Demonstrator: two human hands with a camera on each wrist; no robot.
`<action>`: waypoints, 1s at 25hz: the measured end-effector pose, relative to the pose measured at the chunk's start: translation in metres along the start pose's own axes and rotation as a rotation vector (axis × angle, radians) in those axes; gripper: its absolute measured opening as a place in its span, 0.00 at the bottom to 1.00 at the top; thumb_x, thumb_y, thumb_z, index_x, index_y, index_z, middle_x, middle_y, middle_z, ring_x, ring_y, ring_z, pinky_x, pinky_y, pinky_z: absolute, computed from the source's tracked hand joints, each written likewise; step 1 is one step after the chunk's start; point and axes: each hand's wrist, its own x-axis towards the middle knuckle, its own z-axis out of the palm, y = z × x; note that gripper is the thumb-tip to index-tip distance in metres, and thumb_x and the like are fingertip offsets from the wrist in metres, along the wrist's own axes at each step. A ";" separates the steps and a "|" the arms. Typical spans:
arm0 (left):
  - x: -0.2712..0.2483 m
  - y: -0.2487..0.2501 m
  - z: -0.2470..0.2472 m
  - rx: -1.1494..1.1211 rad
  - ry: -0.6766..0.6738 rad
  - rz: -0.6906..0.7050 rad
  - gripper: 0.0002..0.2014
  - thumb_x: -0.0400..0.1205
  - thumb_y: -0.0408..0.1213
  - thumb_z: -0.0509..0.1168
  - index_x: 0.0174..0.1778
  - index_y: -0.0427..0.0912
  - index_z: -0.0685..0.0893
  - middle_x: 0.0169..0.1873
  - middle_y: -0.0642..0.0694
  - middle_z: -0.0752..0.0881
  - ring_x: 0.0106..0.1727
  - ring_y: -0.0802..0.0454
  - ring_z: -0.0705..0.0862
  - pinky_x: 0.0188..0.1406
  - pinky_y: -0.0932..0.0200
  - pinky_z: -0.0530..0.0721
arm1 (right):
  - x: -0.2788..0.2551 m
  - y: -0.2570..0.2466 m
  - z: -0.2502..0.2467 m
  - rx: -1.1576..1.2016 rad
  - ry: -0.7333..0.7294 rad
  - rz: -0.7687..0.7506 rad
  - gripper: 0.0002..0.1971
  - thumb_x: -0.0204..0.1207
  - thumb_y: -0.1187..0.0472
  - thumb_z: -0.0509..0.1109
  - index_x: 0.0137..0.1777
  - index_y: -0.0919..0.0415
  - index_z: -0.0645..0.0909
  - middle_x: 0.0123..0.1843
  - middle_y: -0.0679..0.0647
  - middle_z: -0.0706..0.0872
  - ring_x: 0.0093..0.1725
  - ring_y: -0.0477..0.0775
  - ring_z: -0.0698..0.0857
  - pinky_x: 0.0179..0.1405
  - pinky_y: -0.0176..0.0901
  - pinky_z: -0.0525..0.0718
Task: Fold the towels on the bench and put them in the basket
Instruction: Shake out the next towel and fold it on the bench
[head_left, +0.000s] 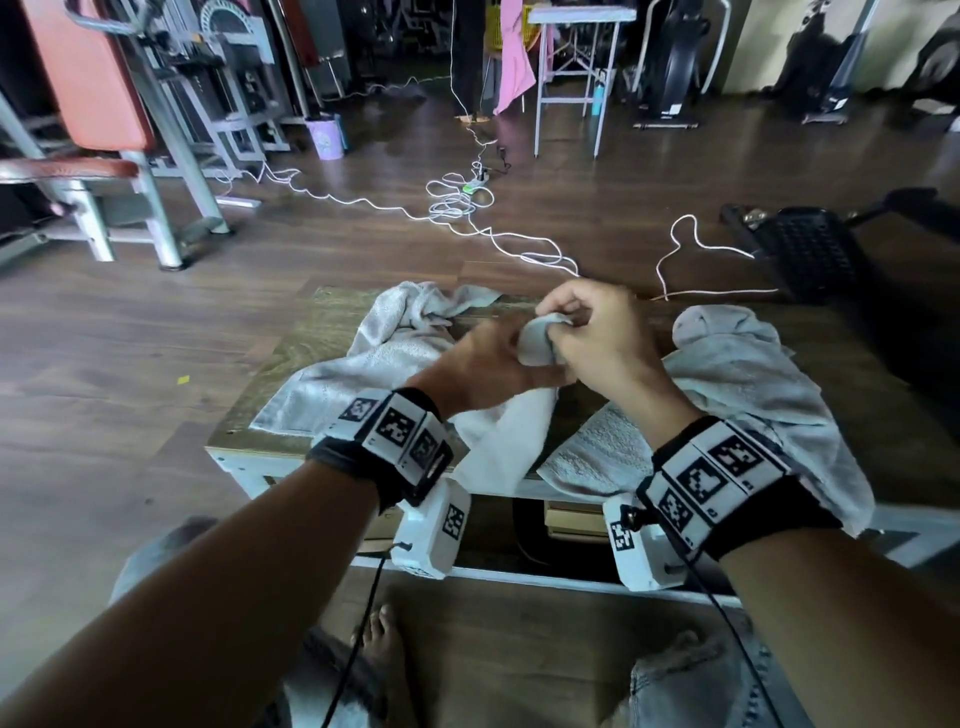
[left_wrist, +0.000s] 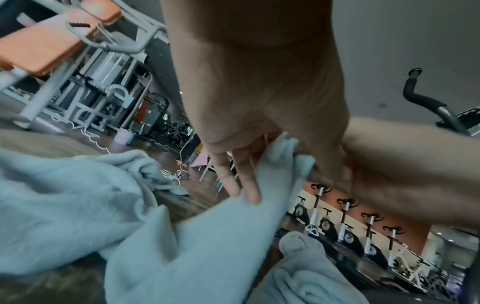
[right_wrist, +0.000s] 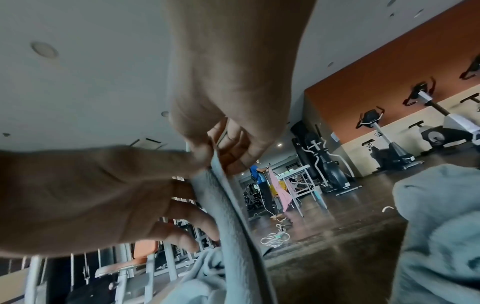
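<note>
Towels are lying crumpled on the wooden bench (head_left: 291, 343) as you are gathering one grey towel (head_left: 363, 364) by its edge, your left hand (head_left: 488, 358) and right hand (head_left: 597, 338) meeting above the bench's middle, both pinching the same bunched corner. Its long body is trailing down and away to your left, so the left hand is sitting nearer the loose bulk; spreading it likely means drawing the hands apart along that edge. A second towel (head_left: 737, 384) is lying heaped just right of your right wrist. No basket is showing in any view.
</note>
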 end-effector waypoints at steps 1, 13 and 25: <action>0.000 0.000 0.007 0.061 0.034 0.027 0.21 0.68 0.58 0.74 0.50 0.48 0.85 0.42 0.50 0.90 0.44 0.48 0.89 0.47 0.50 0.88 | 0.001 -0.005 0.001 0.020 0.006 -0.013 0.14 0.68 0.75 0.69 0.40 0.53 0.88 0.36 0.40 0.87 0.36 0.34 0.83 0.33 0.21 0.75; -0.019 0.006 -0.032 0.301 0.209 0.065 0.04 0.75 0.37 0.76 0.39 0.46 0.86 0.27 0.56 0.81 0.34 0.56 0.80 0.33 0.66 0.71 | -0.010 0.009 -0.012 -0.058 -0.298 0.014 0.23 0.72 0.67 0.77 0.65 0.48 0.82 0.59 0.42 0.86 0.58 0.43 0.83 0.50 0.28 0.77; -0.003 0.007 -0.034 0.264 0.399 0.071 0.07 0.74 0.34 0.66 0.30 0.41 0.84 0.24 0.50 0.82 0.27 0.56 0.78 0.28 0.70 0.73 | -0.008 0.026 -0.007 -0.157 -0.114 -0.025 0.06 0.75 0.57 0.76 0.48 0.57 0.84 0.41 0.50 0.89 0.42 0.54 0.86 0.41 0.46 0.81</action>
